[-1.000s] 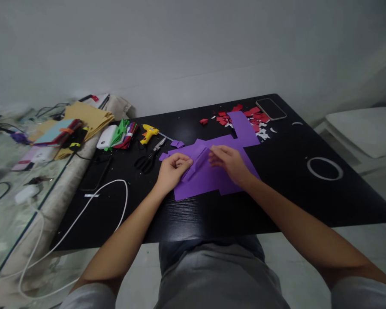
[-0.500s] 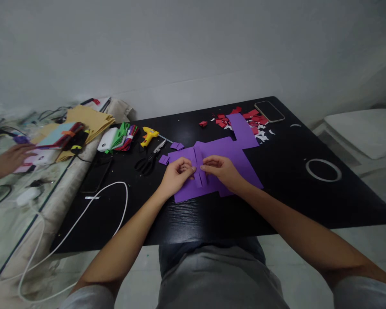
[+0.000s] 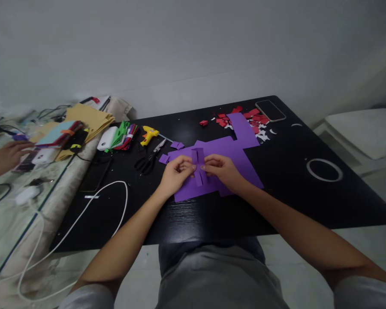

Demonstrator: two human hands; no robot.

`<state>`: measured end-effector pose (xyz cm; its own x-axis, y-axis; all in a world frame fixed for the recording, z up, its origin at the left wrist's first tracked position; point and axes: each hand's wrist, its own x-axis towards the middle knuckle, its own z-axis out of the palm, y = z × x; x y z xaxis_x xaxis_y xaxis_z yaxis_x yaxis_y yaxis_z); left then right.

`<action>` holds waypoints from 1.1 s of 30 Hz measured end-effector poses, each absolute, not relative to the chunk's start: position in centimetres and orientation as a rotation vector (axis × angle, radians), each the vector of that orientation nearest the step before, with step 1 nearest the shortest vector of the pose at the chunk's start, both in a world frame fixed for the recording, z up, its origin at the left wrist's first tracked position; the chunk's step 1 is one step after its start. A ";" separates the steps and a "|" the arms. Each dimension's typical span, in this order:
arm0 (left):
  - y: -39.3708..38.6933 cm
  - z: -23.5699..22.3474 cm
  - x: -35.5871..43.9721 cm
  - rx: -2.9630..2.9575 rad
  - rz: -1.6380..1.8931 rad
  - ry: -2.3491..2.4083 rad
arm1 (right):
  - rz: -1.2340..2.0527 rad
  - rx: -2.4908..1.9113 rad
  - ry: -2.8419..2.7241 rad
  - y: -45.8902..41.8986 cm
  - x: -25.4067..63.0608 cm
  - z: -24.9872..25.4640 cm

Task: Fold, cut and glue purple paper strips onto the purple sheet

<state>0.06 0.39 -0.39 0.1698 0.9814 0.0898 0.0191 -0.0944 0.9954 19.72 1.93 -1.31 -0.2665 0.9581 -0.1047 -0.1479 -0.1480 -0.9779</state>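
A narrow folded strip of purple paper (image 3: 198, 155) with slits along its length stands between my hands, its long side pointing away from me. My left hand (image 3: 179, 174) pinches its left edge between thumb and fingers. From the other side, my right hand (image 3: 221, 171) is closed on the right edge. Larger purple sheets (image 3: 241, 159) lie flat beneath both hands. Small cut purple pieces (image 3: 177, 145) rest beyond my left hand, close to black-handled scissors (image 3: 150, 157) and a yellow glue gun (image 3: 149, 134).
Red and white paper scraps (image 3: 257, 120) lie far right beside a phone (image 3: 270, 110). A tape ring (image 3: 324, 170) sits at right. A white cable (image 3: 126, 193) loops across the left side. Another person's hand (image 3: 9, 156) is over the glass table at left.
My right hand came in and took the strip's right edge; the strip turned from slanted to pointing straight away from me. Another person's hand appeared at left.
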 end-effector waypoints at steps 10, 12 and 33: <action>0.3 -0.5 0.2 1.356 1.136 1.054 | 1.590 -1.034 -1.211 1.9 19.8 -1.2; 0.3 -0.6 0.2 1.355 1.139 1.054 | 1.596 -1.032 -1.202 1.9 19.8 -1.3; 0.3 -0.9 0.3 1.243 1.146 1.027 | 1.515 -0.991 -1.248 2.2 20.0 -2.2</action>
<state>0.30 0.29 -0.94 0.1548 0.9874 0.0319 -0.0763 -0.0203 0.9969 20.00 2.24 -2.17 -0.2653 0.9636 -0.0334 -0.1517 -0.0760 -0.9855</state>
